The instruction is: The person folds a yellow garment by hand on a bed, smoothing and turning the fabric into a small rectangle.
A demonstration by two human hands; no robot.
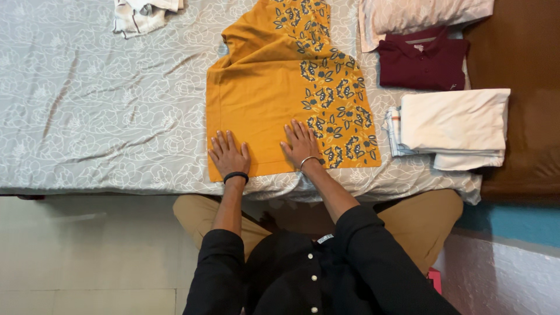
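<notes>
A mustard-yellow garment (262, 99) with a dark floral band down its right side lies flat on the grey patterned bedsheet (105, 116). My left hand (228, 154), with a black band on the wrist, rests palm down on the garment's near left corner. My right hand (301, 143), with a thin metal bangle on the wrist, lies flat on the near hem beside the floral band. The fingers of both hands are spread and neither hand grips anything.
A folded maroon shirt (423, 59) and a stack of folded white cloths (452, 125) lie to the right. A pale pink fabric (420, 14) sits at the top right and a crumpled white cloth (140, 14) at the top left. The bed's near edge (87, 189) borders a tiled floor.
</notes>
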